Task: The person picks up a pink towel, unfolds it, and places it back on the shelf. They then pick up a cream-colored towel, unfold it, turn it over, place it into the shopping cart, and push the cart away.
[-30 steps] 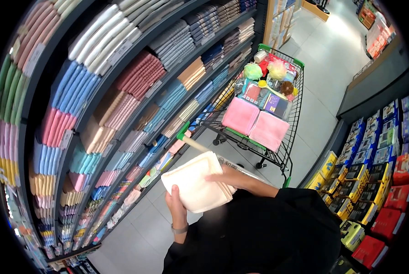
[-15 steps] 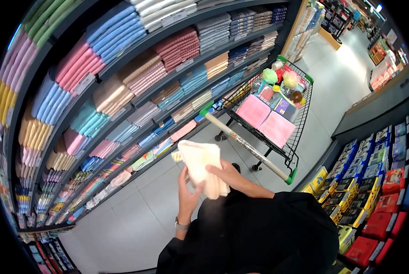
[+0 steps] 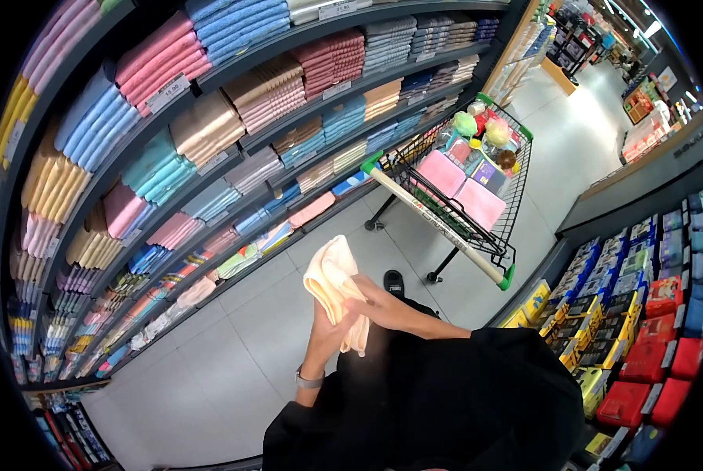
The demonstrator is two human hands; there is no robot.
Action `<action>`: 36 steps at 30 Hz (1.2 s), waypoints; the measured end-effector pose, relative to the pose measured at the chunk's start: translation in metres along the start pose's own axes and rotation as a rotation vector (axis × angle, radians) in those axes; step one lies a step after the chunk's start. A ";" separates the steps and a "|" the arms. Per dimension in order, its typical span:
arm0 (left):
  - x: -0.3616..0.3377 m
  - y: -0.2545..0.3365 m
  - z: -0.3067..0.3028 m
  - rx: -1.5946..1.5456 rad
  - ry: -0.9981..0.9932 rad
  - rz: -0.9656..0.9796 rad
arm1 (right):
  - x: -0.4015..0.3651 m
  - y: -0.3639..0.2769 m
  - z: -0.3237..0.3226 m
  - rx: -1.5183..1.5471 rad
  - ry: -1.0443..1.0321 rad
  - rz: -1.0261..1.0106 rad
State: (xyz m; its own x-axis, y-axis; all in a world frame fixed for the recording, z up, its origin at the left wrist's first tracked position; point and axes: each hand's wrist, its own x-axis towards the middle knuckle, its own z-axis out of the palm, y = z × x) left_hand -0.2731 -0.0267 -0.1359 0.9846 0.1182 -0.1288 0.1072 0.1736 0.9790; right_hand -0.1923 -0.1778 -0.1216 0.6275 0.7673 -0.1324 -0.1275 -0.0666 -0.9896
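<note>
A cream-coloured towel (image 3: 332, 271), folded and bent over on itself, is between my two hands in front of my body. My left hand (image 3: 329, 326), with a watch (image 3: 310, 380) on its wrist, grips the towel from below and the left. From the right, my right hand (image 3: 375, 302) closes on the towel's lower middle, close against the left hand. Some fingertips of both hands are hidden by the cloth and by each other. The towel's lower end (image 3: 357, 339) hangs beneath the hands.
Shelves of folded towels (image 3: 206, 125) curve along the left. Ahead stands a shopping cart (image 3: 438, 224) holding pink folded towels (image 3: 478, 204) and colourful puffs (image 3: 496, 132). Boxed goods (image 3: 602, 322) fill a low display at right. My shoe (image 3: 394, 282) rests on the tiled floor (image 3: 233, 345).
The towel has gone from lying fairly flat to being folded over and bunched. My hands have come closer together around it. The view has shifted slightly, with the shelf appearing nearer.
</note>
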 end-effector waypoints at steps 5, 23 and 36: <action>-0.011 -0.017 -0.023 -0.299 0.082 -0.109 | 0.004 -0.003 0.017 0.022 -0.047 0.049; -0.032 -0.022 -0.039 -0.503 0.400 -0.222 | 0.018 0.002 0.031 0.159 0.122 0.233; -0.027 -0.034 -0.090 -0.664 0.576 -0.076 | 0.009 -0.029 -0.062 0.396 0.412 0.257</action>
State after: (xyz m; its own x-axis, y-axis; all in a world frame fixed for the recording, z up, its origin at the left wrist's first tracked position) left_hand -0.3157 0.0526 -0.1797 0.7360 0.5269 -0.4251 -0.1094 0.7123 0.6933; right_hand -0.1355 -0.2082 -0.0980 0.7732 0.4442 -0.4526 -0.5396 0.0859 -0.8376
